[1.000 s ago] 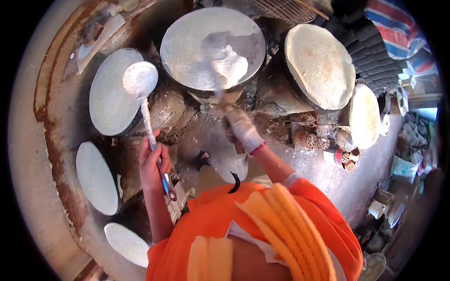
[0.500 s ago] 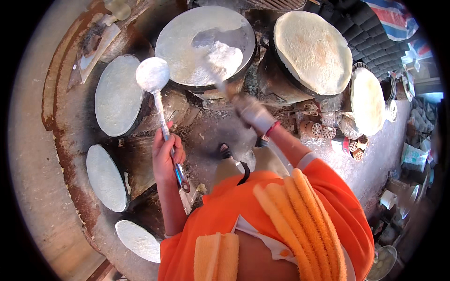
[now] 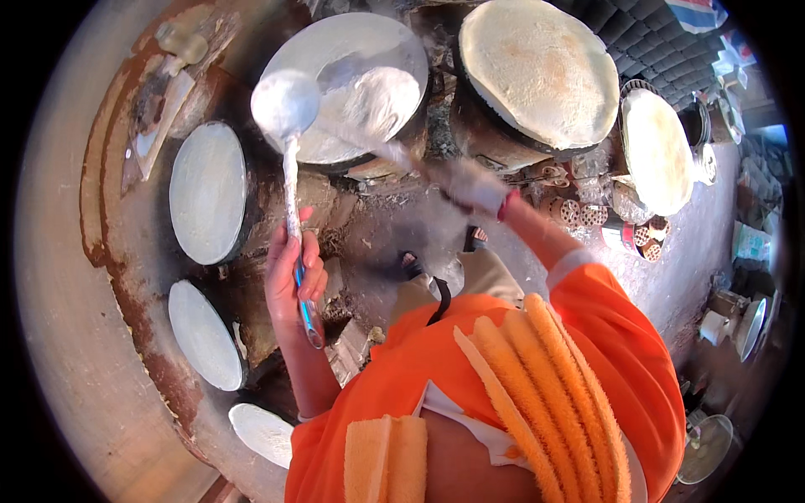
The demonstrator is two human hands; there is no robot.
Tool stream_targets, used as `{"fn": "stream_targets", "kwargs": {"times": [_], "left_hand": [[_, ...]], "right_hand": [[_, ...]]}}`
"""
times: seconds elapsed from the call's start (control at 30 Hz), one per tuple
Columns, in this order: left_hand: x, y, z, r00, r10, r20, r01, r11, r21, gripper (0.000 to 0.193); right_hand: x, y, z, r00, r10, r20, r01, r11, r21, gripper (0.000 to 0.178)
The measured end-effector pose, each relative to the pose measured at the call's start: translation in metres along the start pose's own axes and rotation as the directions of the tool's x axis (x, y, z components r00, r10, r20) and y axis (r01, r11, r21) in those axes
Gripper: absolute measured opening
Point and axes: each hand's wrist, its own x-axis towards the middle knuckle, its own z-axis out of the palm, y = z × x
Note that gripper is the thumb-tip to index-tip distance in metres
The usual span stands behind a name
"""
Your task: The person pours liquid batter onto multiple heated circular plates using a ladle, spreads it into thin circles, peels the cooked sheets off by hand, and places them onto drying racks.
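A long-handled ladle (image 3: 286,102) coated in white batter is upright in my left hand (image 3: 293,267), fingers wrapped round its handle. Its round bowl overlaps the left edge of the far middle griddle (image 3: 281,59) in view. My right hand (image 3: 471,186), in a whitish glove, grips a flat spreading tool (image 3: 394,154), smeared by motion, which reaches over that griddle's near side. A thick mound of white batter (image 3: 386,99) lies on the griddle's right part, with a thin coat around it and a greyish patch showing beside it.
A griddle with a browned flatbread (image 3: 541,75) stands at the right, another pale flatbread (image 3: 658,155) beyond it. White-coated griddles (image 3: 208,193) curve down the left, along a ledge (image 3: 67,293). Perforated briquettes (image 3: 594,215) lie low at right; black ones (image 3: 646,63) are stacked behind.
The view has shifted a little. The ladle's bowl has moved up over the griddle's left edge. My right hand and its tool have moved, blurred, and the batter mound has changed shape.
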Motion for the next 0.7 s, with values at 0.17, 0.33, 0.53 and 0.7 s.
{"fn": "stream_targets", "kwargs": {"times": [0.17,0.33,0.53,0.7], "left_hand": [[0.011,-0.025,-0.003,0.958,-0.155,-0.241,0.169,0.985,0.039,0.029],[0.014,-0.027,0.013,0.943,-0.170,-0.286,0.210,0.971,0.113,0.029],[0.033,-0.002,-0.013,0.958,-0.244,-0.148,0.254,0.966,0.055,0.031],[0.068,0.032,-0.019,0.958,-0.284,-0.033,0.286,0.951,0.114,0.030]], "right_hand": [[0.008,0.080,0.004,0.974,-0.059,-0.217,0.078,0.994,0.078,0.032],[0.026,-0.002,-0.066,0.944,0.212,0.253,-0.330,0.661,0.674,0.032],[0.067,0.000,-0.038,0.864,0.200,-0.462,-0.249,0.967,-0.047,0.032],[0.124,-0.030,-0.023,0.778,0.442,-0.447,-0.478,0.877,0.036,0.029]]}}
